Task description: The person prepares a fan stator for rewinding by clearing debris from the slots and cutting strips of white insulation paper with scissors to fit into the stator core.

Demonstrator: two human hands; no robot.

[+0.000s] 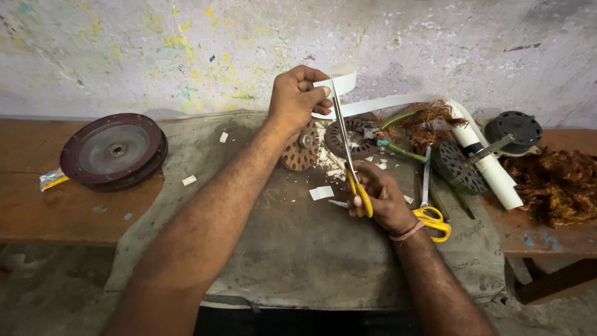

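Near the tabletop's far edge, my left hand pinches a white paper strip; my right hand grips yellow-handled scissors cutting just beside it.

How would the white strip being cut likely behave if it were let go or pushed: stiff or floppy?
Probably thin yet springy: the white strip holds a curl above the left hand and runs out rightward without drooping. Likely very light, since fingertips alone pinch it while the right hand works the scissors. Pushed, it would probably slide or flex, not roll.
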